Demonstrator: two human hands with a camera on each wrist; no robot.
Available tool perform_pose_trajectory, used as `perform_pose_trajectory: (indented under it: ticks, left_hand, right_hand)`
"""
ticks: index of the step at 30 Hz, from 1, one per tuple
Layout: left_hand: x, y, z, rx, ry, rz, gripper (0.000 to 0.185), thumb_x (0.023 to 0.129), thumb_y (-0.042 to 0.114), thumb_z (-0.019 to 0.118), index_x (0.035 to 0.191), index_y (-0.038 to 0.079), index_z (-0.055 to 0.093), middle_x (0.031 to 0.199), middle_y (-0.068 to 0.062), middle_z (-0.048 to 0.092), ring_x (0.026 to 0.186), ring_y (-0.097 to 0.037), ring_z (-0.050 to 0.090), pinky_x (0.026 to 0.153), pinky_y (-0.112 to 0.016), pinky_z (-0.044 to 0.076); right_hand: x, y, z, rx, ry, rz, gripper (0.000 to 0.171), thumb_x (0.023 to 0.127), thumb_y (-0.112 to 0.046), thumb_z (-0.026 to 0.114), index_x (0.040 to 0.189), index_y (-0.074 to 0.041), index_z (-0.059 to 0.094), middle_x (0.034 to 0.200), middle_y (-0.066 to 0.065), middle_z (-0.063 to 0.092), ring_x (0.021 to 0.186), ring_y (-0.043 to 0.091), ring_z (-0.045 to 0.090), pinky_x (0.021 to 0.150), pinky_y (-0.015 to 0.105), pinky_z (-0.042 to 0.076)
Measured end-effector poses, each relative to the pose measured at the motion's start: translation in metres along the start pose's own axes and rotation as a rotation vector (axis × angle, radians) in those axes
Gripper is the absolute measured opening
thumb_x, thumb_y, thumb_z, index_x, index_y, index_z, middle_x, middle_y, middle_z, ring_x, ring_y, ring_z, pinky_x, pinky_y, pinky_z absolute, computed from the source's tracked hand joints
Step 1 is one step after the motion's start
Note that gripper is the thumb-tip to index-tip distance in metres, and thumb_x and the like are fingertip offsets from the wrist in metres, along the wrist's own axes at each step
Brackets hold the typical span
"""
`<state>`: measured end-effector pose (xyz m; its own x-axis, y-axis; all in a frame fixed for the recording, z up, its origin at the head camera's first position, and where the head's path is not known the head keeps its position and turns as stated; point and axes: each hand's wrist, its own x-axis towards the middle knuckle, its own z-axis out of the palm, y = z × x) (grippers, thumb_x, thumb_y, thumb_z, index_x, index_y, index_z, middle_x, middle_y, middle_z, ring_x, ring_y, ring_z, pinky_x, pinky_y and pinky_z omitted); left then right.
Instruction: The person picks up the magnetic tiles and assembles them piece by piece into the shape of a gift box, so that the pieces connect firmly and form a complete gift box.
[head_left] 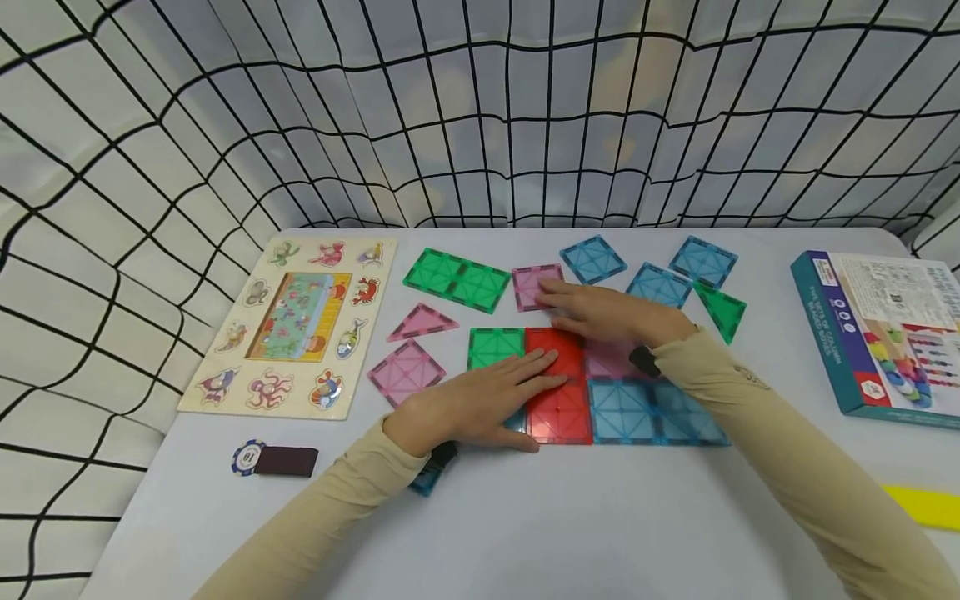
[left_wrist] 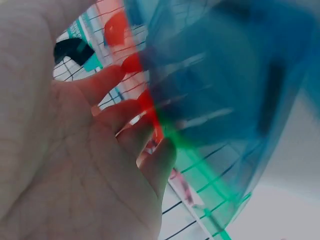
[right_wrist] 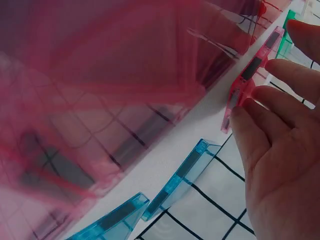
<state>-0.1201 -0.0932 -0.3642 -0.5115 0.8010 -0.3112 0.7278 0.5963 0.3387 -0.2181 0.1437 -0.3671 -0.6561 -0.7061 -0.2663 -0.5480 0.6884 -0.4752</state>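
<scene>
Translucent magnetic tiles lie across the white table. With fingers extended, my left hand (head_left: pixel 483 402) rests over the red tiles (head_left: pixel 558 412) in the middle block, partly covering a green square tile (head_left: pixel 497 343). My right hand (head_left: pixel 611 310) reaches farther back, its fingertips touching a pink square tile (head_left: pixel 528 287); the right wrist view shows them along that pink tile's edge (right_wrist: pixel 254 70). Under my right wrist is another pink tile (head_left: pixel 609 360), partly hidden, bordering large blue tiles (head_left: pixel 626 412). A blue tile (head_left: pixel 427 482) pokes out beneath my left wrist.
Around the block lie a double green tile (head_left: pixel 456 281), pink tiles (head_left: pixel 407 372), blue tiles (head_left: pixel 592 259) and a green triangle (head_left: pixel 722 310). A sea-animal puzzle board (head_left: pixel 360 283) is at left, a boxed toy (head_left: pixel 892 333) at right. Black netting (head_left: pixel 480 117) rises behind the table.
</scene>
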Motion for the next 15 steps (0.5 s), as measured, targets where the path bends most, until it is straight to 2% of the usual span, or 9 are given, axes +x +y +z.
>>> perform_pose_trajectory:
  ticks: [3,5,8,10,15]
  left_hand:
    - [0.004,-0.001,-0.005,0.0,0.002,-0.029,0.093,0.094,0.053,0.074,0.165,0.011,0.032,0.173,-0.012,0.021,0.159,-0.03,0.021,0.123,-0.041,0.035]
    - [0.008,-0.004,-0.008,0.006,0.003,-0.075,0.101,0.092,0.057,0.075,0.165,0.007,0.028,0.174,-0.013,0.017,0.159,-0.03,0.018,0.121,-0.041,0.037]
    - [0.018,-0.011,-0.013,0.039,0.025,-0.153,0.117,0.087,0.065,0.075,0.166,0.0,0.018,0.174,-0.017,0.01,0.161,-0.033,0.01,0.123,-0.041,0.032]
    - [0.024,-0.017,-0.015,0.058,0.028,-0.193,0.123,0.086,0.07,0.073,0.166,-0.001,0.012,0.175,-0.017,0.005,0.162,-0.033,0.004,0.126,-0.041,0.026]
    - [0.036,-0.026,-0.016,0.019,0.0,-0.216,0.124,0.086,0.072,0.071,0.167,0.003,0.008,0.176,-0.014,0.0,0.162,-0.032,0.001,0.128,-0.042,0.02]
  right_hand:
    - [-0.008,-0.002,0.005,-0.012,0.01,0.022,0.06,0.11,-0.027,0.052,0.163,-0.007,0.032,0.173,0.016,0.02,0.159,0.038,0.017,0.125,0.058,0.023]
    - [-0.015,-0.005,0.008,-0.017,0.023,0.03,0.059,0.11,-0.026,0.053,0.162,-0.006,0.034,0.172,0.017,0.023,0.158,0.039,0.019,0.124,0.059,0.026]
    - [-0.025,-0.008,0.013,-0.018,0.032,0.016,0.06,0.109,-0.024,0.056,0.161,-0.003,0.036,0.171,0.018,0.024,0.157,0.04,0.022,0.123,0.059,0.027]
    - [-0.029,-0.009,0.014,-0.008,0.031,0.0,0.061,0.108,-0.025,0.057,0.161,-0.002,0.036,0.171,0.018,0.024,0.157,0.041,0.023,0.122,0.06,0.028]
    - [-0.034,0.003,0.009,0.08,0.1,-0.074,0.051,0.108,-0.018,0.057,0.154,0.003,0.047,0.162,0.022,0.041,0.151,0.044,0.035,0.119,0.063,0.032]
